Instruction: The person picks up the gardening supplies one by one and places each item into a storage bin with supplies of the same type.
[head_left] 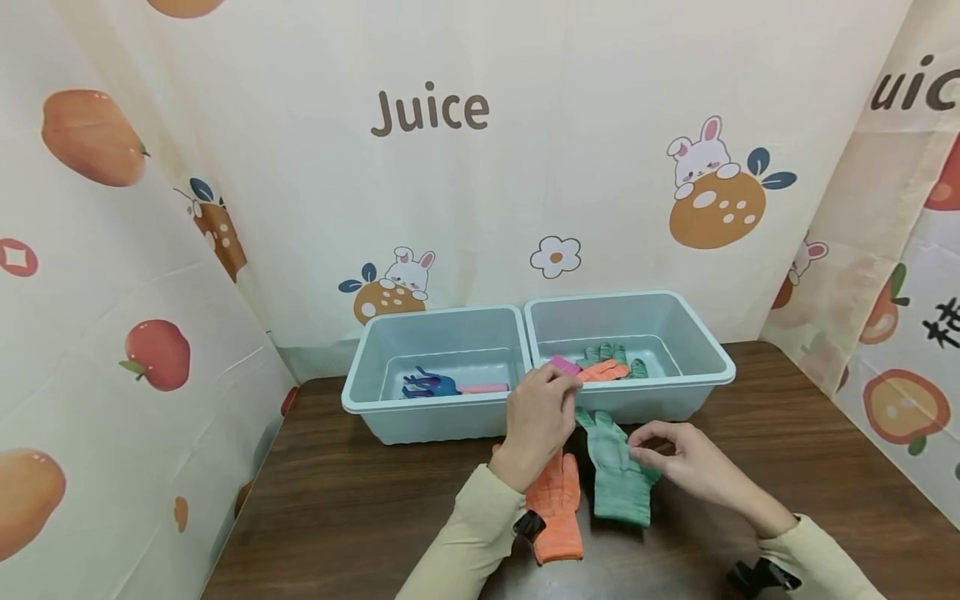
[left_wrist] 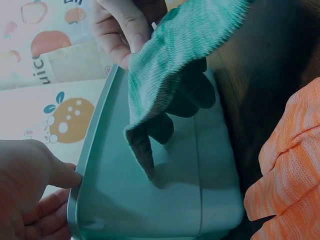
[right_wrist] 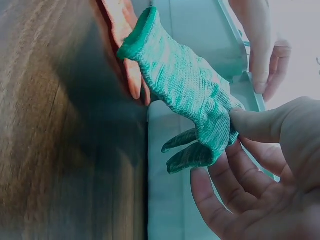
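Note:
My right hand [head_left: 690, 460] pinches a green knitted glove [head_left: 621, 479] between thumb and fingers. The glove hangs before the front wall of the right-hand pale blue bin [head_left: 652, 404], cuff toward me. My left hand [head_left: 537, 423] holds that bin's front rim near its left corner, thumb and fingers on either side of the rim in the left wrist view. An orange knitted glove [head_left: 557, 521] lies on the table, partly covered by my left wrist. Inside the right bin are another green glove [head_left: 639, 368], an orange glove [head_left: 603, 371] and a pink item [head_left: 564, 365].
A second pale blue bin [head_left: 442, 423] stands at the left, side by side with the first. It contains a blue glove-like item [head_left: 433, 384] and a pink strip [head_left: 483, 388]. Both bins stand at the back of the dark wooden table [head_left: 337, 508], before a printed curtain [head_left: 480, 192].

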